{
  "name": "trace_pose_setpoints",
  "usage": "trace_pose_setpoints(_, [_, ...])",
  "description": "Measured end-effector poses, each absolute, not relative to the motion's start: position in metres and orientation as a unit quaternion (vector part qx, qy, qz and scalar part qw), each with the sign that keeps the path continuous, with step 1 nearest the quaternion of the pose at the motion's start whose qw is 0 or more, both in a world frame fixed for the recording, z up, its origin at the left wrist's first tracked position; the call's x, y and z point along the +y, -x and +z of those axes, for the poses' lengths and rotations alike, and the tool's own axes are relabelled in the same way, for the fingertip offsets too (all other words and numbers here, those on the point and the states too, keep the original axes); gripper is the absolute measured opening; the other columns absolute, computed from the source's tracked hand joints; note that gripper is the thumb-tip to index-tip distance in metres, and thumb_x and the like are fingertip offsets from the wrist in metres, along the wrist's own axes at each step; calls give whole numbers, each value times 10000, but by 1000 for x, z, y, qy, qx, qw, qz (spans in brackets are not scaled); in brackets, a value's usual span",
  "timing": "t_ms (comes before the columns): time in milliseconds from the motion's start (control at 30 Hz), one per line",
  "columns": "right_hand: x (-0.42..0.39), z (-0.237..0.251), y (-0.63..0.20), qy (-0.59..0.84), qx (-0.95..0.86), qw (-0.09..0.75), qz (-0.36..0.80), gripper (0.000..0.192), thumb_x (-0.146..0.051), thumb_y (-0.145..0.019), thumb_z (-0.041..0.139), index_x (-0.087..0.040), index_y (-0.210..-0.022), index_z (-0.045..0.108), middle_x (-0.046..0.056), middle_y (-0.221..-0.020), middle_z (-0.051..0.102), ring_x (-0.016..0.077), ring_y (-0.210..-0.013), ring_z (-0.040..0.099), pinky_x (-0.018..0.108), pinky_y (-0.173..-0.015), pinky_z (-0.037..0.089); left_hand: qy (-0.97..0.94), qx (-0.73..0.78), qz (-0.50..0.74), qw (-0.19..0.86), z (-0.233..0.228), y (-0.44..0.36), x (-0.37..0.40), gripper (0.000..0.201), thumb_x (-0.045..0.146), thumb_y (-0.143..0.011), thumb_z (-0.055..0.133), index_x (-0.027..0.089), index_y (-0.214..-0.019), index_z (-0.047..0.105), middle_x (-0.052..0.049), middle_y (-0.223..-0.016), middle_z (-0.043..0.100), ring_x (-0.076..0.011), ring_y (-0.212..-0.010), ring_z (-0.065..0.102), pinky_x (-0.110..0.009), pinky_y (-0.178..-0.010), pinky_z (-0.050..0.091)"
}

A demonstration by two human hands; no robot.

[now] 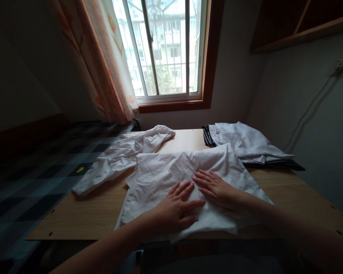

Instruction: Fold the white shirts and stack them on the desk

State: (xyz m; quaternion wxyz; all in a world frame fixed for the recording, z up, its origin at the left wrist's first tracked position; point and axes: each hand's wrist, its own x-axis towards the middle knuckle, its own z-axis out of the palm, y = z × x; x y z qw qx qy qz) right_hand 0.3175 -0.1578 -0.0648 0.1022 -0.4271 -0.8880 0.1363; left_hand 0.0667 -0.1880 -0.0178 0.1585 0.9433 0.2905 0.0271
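A white cloth garment [157,171], folded into a broad rectangle, lies at the middle of the wooden table with its lower edge at the front. My left hand [178,207] rests flat on it, fingers spread. Close to its right, my right hand [214,188] also lies palm down on the cloth with fingers stretched out. Neither hand grips the fabric. Some wrinkles show around the fingers. Which kind of garment it is I cannot tell.
Another white garment [125,150] lies crumpled at the table's left. Folded white and black-striped clothes [242,140] are stacked at the back right. The wooden table [291,198] stands beside a checked bed [40,190], before a window [171,57] with a curtain [103,57].
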Motion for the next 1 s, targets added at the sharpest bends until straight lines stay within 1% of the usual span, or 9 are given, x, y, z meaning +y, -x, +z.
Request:
trace_pose_setpoints(267, [-112,-58,-293,477,-869,86,96,566,-459,-1036,268,-220,-1544,341,71,-1618,252,245,-1507,174,501,-1219,112,-947,280,39,153,-23,-64,-187,510,482,-943,551,387,-1440,488,-26,-1647,170,-335,-1512,132,-567,-1216,135])
trace_pose_setpoints(467, [-87,-57,-280,514,-848,89,89,592,-478,-1032,240,-203,-1549,326,72,-1623,244,239,-1508,169,505,-1217,54,-944,289,18,155,-20,-66,-188,506,479,-945,544,393,-1441,486,-48,-1643,188,-348,-1506,155,-587,-1205,155])
trace_pose_setpoints(600, [-73,-56,-274,542,-830,86,96,624,-521,-1024,224,-205,-1557,300,74,-1637,193,239,-1513,143,523,-1209,54,-949,281,30,142,-21,-65,-190,500,484,-948,532,374,-1435,501,-45,-1638,221,-345,-1503,181,-564,-1207,186])
trace_pose_setpoints(667, [-69,-56,-272,550,-825,90,94,630,-528,-1022,214,-210,-1561,290,71,-1639,188,237,-1514,141,524,-1209,54,-953,273,34,126,-18,-65,-187,520,512,-930,546,358,-1426,516,-59,-1611,305,-354,-1479,264,-553,-1189,252])
trace_pose_setpoints(700, [-68,-57,-272,552,-824,95,89,629,-529,-1021,212,-214,-1561,289,71,-1637,197,239,-1513,145,527,-1208,51,-955,269,38,121,-15,-67,-183,534,527,-917,558,341,-1417,530,-75,-1569,389,-351,-1441,350,-534,-1167,308])
trace_pose_setpoints(767, [-67,-60,-271,554,-822,111,74,622,-528,-1019,218,-227,-1557,302,73,-1628,227,246,-1509,165,536,-1206,51,-950,281,67,114,-6,-72,-168,498,514,-921,554,288,-1363,586,-97,-1393,596,-306,-1280,554,-461,-1088,431])
trace_pose_setpoints(833, [-68,-64,-271,553,-822,123,63,611,-527,-1017,233,-241,-1550,321,76,-1620,247,250,-1503,189,540,-1203,59,-929,333,126,100,1,-80,-145,362,401,-971,496,232,-1246,660,-90,-1164,720,-242,-1078,669,-387,-1002,500])
trace_pose_setpoints(933, [-68,-66,-271,552,-822,127,57,598,-515,-1020,239,-238,-1539,344,80,-1613,265,249,-1497,214,544,-1201,72,-886,423,184,43,0,-94,-107,282,192,-957,460,176,-1091,708,-108,-1089,731,-233,-1019,678,-396,-988,506])
trace_pose_setpoints(1000, [-69,-66,-271,554,-821,125,57,588,-491,-1024,241,-221,-1534,355,86,-1608,278,250,-1493,224,543,-1203,75,-876,446,179,41,-12,-103,-87,314,143,-923,468,154,-1151,684,-115,-1144,719,-233,-1062,664,-400,-1017,491])
